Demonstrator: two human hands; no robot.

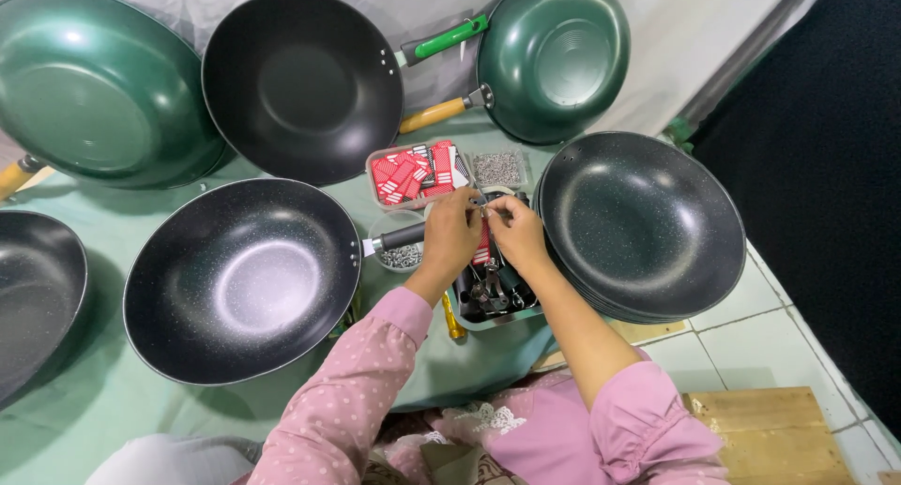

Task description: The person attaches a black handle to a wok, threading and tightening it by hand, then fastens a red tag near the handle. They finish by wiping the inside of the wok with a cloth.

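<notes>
Pale green cloth-covered table point(113, 401) crowded with black and green woks, white tiled floor point(751, 325) right; left hand point(452, 236) clamped on black wok handle point(402, 235), right hand point(516, 230) pinching small part, unclear, mid-table.

Your hands meet mid-table over a parts tray point(493, 307); handled wok point(242, 279) to the left, stacked woks point(643, 227) right, tag tray point(418, 174) and more woks point(302, 83) far.
</notes>
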